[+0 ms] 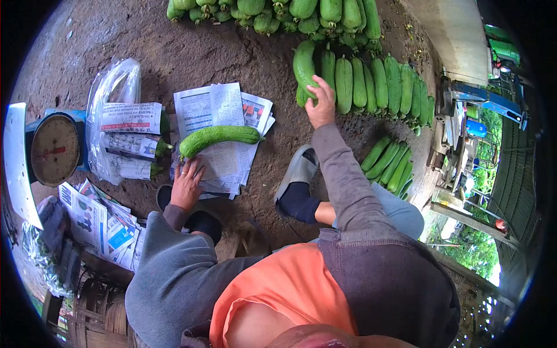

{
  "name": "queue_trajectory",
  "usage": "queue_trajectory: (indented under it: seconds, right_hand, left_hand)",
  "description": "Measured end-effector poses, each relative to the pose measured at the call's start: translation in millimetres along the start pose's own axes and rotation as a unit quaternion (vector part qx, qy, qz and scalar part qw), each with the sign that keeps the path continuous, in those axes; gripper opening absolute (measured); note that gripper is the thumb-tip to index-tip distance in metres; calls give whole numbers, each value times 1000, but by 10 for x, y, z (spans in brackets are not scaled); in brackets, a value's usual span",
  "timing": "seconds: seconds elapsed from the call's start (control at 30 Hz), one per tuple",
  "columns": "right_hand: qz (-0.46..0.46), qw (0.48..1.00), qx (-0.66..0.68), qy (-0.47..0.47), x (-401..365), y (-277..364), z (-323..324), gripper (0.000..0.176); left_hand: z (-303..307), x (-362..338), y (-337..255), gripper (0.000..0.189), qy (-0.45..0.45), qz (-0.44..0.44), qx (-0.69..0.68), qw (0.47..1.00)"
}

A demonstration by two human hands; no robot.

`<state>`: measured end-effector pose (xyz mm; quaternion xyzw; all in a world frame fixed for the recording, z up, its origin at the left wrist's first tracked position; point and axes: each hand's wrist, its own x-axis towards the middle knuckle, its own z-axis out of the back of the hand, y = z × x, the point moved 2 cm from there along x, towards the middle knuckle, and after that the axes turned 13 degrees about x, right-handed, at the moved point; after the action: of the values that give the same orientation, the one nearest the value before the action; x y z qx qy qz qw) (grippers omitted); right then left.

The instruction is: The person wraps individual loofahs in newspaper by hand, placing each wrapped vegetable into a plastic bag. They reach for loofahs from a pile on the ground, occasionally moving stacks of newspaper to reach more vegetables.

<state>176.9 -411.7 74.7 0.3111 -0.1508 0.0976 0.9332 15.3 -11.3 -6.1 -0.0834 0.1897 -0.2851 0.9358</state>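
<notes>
A curved green luffa gourd (217, 137) lies across a stack of newspaper sheets (207, 104) on the ground. My left hand (187, 182) rests at the stack's lower left edge, just below the gourd's blunt end, its fingers stretched out. Over to the right, my right hand (321, 103) reaches to the lower part of another curved luffa (304, 62) at the left end of a row. Its fingers are spread and touch that luffa's side without wrapping round it. Upright in the same row stand more luffas (377, 83).
At left, a clear plastic bag (113, 87) holds newspaper-wrapped gourds (132, 118) beside a dial scale (55, 148). More newspapers (96, 223) lie below. A luffa heap (301, 8) fills the top; a smaller group (387, 162) lies right of my shoe (299, 171).
</notes>
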Motion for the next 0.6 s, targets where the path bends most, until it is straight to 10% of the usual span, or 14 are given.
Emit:
queue_trajectory:
  seconds: [0.43, 0.6]
  right_hand:
    - [-51, 988, -143, 0, -248, 173, -617, 36]
    - [80, 973, 71, 204, -403, 1037, -951, 44]
  left_hand:
    - [-76, 79, 27, 56, -67, -5, 28, 997]
    - [-47, 82, 52, 50, -68, -6, 24, 997]
